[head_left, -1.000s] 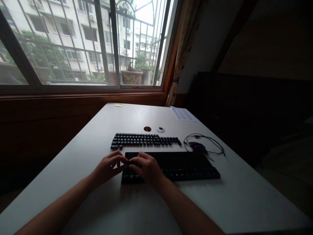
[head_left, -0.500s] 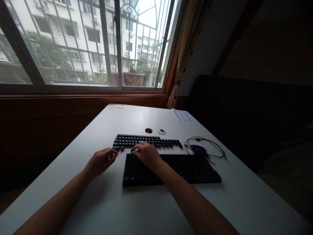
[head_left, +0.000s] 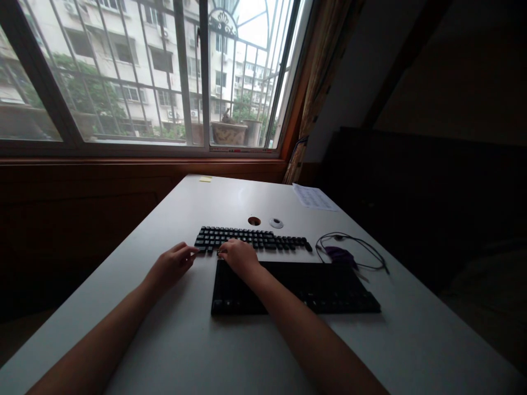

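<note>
Loose black keycaps (head_left: 230, 233) lie in keyboard-like rows across the white desk. In front of them is a wide black keyboard base (head_left: 329, 288), partly covered by my right forearm. My right hand (head_left: 241, 257) reaches over the base's back left corner, fingers closed on a small dark keycap (head_left: 219, 252) at the front row. To the left, my left hand (head_left: 173, 266) has its fingertips pinched together at the bottom left keycap of the rows. Whether anything sits between those fingertips is too small to see.
A coiled black cable (head_left: 370, 249) and a dark purple cloth-like item (head_left: 340, 255) lie to the right. Behind the keycaps are a round desk hole (head_left: 254, 221) and its ring-shaped cover (head_left: 276, 223). Printed paper (head_left: 315, 197) and a yellow note (head_left: 205, 179) lie farther back.
My right hand has shifted a little left with the keycap and set it down by the front row. My left fingertips have come up to the left end of the rows and closed.
</note>
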{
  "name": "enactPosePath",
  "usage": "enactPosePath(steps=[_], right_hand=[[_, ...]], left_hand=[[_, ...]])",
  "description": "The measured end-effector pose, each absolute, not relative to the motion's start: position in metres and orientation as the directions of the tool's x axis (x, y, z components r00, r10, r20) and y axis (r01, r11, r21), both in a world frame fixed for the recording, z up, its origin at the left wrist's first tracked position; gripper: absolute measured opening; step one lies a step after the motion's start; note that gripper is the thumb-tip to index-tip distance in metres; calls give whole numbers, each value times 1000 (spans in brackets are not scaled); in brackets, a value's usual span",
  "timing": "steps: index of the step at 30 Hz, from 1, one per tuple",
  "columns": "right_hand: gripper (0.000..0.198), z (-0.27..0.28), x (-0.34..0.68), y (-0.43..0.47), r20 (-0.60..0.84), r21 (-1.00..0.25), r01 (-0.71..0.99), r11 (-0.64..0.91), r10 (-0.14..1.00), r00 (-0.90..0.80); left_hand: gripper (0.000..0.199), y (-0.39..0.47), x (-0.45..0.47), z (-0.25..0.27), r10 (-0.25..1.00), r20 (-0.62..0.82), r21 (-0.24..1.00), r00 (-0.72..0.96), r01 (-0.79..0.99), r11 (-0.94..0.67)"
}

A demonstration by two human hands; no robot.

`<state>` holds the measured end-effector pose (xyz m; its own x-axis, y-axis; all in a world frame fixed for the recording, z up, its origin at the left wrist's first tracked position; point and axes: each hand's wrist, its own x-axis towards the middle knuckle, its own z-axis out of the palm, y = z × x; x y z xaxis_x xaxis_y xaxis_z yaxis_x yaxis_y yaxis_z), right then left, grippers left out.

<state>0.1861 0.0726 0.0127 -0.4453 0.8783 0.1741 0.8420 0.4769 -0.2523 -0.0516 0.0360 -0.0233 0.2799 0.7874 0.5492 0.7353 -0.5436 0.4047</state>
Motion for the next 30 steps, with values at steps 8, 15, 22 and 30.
enactPosePath(steps=[8,15,22,30], right_hand=[[27,9,189,70,228,-292,826,483,874,-430],[28,12,198,63,262,-282,822,494,864,-429],[33,17,195,56,155,-231,830,507,862,-483],[34,16,190,56,150,-220,843,491,871,-469]], left_hand=[[29,31,-33,-28,817,483,354,316,782,-512],[41,27,-27,-22,909,300,229,289,903,-363],[49,24,-17,-16,952,184,103,246,958,-268],[50,23,-12,-13,950,187,110,248,956,-271]])
